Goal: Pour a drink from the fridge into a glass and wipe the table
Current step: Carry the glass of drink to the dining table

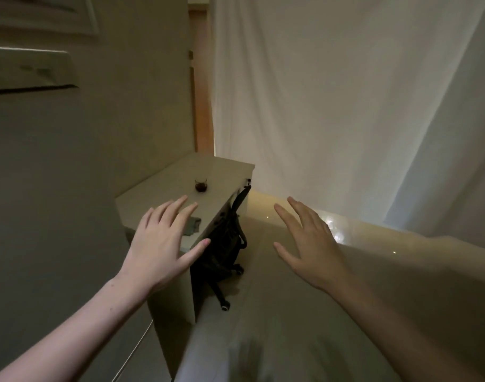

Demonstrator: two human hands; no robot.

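Note:
A small glass [200,185] with dark drink in it stands on the white table [164,186] ahead of me. A grey cloth [193,226] lies on the table nearer to me, partly hidden behind my left hand [164,244]. That hand is held out in the air in front of the table, fingers spread, holding nothing. My right hand [307,244] is stretched out over the floor to the right of the table, fingers apart and empty. No fridge or bottle is in view.
A black wheeled office chair [224,244] is tucked under the table's right side. White curtains [332,92] hang behind and to the right. A wall [70,188] runs along the left, a wooden door frame [201,106] behind the table. Glossy floor [290,312] lies ahead.

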